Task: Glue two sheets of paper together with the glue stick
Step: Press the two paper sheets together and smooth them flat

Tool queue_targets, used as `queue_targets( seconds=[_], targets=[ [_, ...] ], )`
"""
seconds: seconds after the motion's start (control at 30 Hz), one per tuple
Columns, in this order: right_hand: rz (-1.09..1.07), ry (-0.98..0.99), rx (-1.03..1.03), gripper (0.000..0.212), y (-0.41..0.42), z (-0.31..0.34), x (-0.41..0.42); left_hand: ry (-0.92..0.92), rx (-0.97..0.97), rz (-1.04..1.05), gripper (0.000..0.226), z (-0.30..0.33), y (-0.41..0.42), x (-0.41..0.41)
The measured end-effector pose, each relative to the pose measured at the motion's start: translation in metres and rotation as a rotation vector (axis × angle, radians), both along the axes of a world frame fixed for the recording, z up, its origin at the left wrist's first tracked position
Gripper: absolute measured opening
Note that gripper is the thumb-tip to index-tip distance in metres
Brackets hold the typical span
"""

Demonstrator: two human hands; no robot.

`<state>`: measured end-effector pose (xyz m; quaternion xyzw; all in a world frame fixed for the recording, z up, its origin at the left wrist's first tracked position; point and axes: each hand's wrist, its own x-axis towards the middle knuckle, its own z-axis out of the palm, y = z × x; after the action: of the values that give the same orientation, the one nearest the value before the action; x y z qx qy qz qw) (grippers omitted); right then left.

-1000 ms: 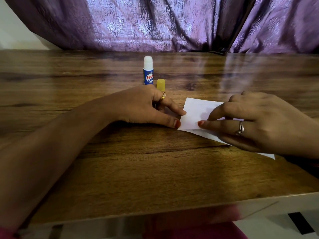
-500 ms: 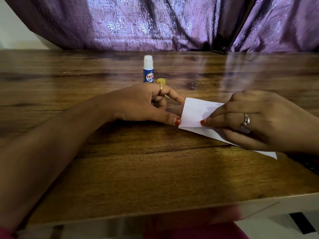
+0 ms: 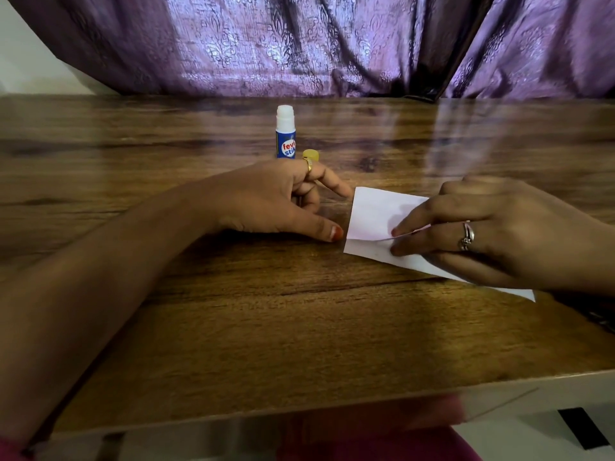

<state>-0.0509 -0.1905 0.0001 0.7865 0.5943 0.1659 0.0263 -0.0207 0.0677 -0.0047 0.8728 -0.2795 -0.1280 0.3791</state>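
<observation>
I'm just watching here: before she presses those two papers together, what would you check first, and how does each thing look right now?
1. Top sheet lifted off the bottom sheet at the near edge: ok, the right hand pinches it up.
2. Bottom sheet lying flat on the table: ok as far as visible; the hand covers much of it.
3. Glue spread between the sheets: cannot tell, no glue shows.
4. Glue stick within reach: ok, upright, uncapped, behind the left hand.
5. Yellow cap nearby: ok, beside the stick.
6. Left hand steadying the paper: not ok, it rests on the table beside the sheets.
</observation>
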Motion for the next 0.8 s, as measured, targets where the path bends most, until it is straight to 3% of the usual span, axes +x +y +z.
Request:
queue_targets(
  seconds=[0.07,0.33,0.6,0.8],
  targets=[
    [-0.11,0.03,0.023,0.024,-0.016,0.001,-0.002,0.002,-0.001,-0.001,0.061,0.0,0.0,0.0],
    [-0.119,-0.048,0.218,0.018,-0.012,-0.005,0.002,-0.006,0.0,0.028,0.063,0.0,-0.002,0.0],
    [-0.167,0.278,0.364,0.018,-0.011,-0.005,-0.002,-0.007,-0.061,0.123,0.039,-0.005,-0.004,0.001],
    [-0.182,0.384,0.418,0.019,-0.012,-0.005,0.0,0.005,-0.087,0.151,0.044,-0.004,-0.008,-0.001]
  ],
)
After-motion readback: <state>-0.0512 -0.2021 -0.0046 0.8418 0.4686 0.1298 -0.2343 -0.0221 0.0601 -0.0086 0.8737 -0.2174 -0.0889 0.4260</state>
